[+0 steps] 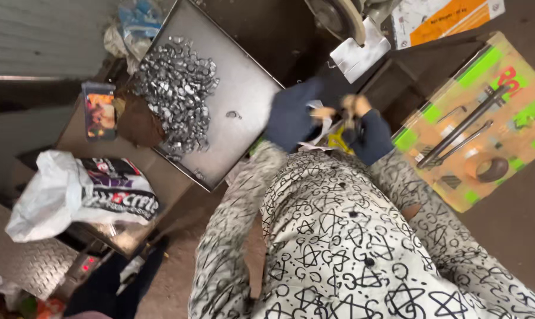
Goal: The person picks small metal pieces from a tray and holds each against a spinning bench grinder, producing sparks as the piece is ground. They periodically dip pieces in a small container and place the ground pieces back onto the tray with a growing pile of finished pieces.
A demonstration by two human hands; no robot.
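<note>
My two hands, in dark blue gloves with bare fingertips, meet just in front of my black-and-white patterned shirt (pixel 338 236). My left hand (pixel 294 115) and my right hand (pixel 368 133) both close on a small white and yellow piece (pixel 332 137) between them. Motion blur hides what the piece is. To the left of my left hand lies a metal tray (pixel 247 94), with a heap of small silvery metal parts (pixel 176 88) on its far side.
A white plastic bag (pixel 72 195) and a small colourful packet (pixel 99 111) lie on the left. On the right, a cardboard sheet with green tape (pixel 510 106) carries dark metal rods (pixel 465 127) and a tape roll (pixel 492 169). A machine wheel (pixel 332 15) stands beyond my hands.
</note>
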